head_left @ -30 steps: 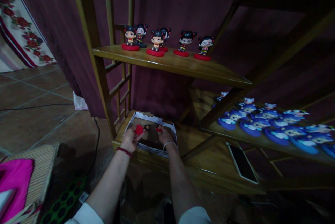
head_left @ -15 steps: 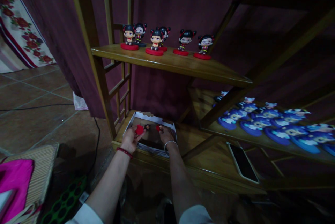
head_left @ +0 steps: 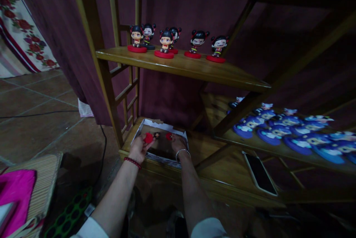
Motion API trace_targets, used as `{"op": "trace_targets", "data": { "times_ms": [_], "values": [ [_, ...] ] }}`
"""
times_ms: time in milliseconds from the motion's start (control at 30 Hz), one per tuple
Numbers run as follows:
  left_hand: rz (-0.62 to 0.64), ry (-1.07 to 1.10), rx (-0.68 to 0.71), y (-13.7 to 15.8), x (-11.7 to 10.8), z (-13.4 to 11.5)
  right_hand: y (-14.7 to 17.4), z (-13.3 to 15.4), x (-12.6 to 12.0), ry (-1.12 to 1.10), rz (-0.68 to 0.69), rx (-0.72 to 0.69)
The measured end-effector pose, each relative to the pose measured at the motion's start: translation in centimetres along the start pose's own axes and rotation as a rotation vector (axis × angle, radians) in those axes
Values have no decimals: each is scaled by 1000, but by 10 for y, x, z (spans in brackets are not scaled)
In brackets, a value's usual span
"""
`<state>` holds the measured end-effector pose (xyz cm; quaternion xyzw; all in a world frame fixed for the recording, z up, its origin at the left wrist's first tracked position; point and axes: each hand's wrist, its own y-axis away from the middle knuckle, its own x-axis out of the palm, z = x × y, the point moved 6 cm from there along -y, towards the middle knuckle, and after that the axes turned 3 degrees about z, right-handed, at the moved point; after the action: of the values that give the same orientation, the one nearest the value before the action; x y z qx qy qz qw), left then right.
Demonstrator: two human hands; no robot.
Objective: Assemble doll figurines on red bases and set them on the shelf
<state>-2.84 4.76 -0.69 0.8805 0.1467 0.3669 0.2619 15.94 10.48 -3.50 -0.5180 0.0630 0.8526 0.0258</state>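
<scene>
Hands (head_left: 138, 148) (head_left: 179, 144) pinch one red-based figurine (head_left: 148, 138), left, and one red piece (head_left: 168, 136), right, over one box (head_left: 170, 127), below six shelved figurines (head_left: 166, 40).

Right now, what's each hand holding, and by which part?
Left hand: red disc, by its edge. Right hand: at a small red piece; too small to tell the grip.

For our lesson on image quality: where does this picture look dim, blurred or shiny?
Head view: dim overall, very dark at upper right; head view: blue figures look soft, black-haired figures crisper; head view: faint sheen on the upper shelf; head view: the red disc in the left hand shows little detail.
</scene>
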Motion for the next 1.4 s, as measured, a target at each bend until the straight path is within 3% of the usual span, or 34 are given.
{"op": "trace_targets", "data": {
  "times_ms": [333, 600, 967, 1400],
  "values": [
    [-2, 7, -4, 0, 1, 1, 1, 0, -5, 136, -49, 18],
    [-8, -8, 8, 3, 3, -2, -1, -1, -6, 80, -24, 27],
    [6, -15, 5, 3, 4, -1, -10, -14, 11, -11, -100, 12],
    [12, -14, -5, 3, 3, -1, -6, -11, 1, -16, -115, 37]
  ]
}}
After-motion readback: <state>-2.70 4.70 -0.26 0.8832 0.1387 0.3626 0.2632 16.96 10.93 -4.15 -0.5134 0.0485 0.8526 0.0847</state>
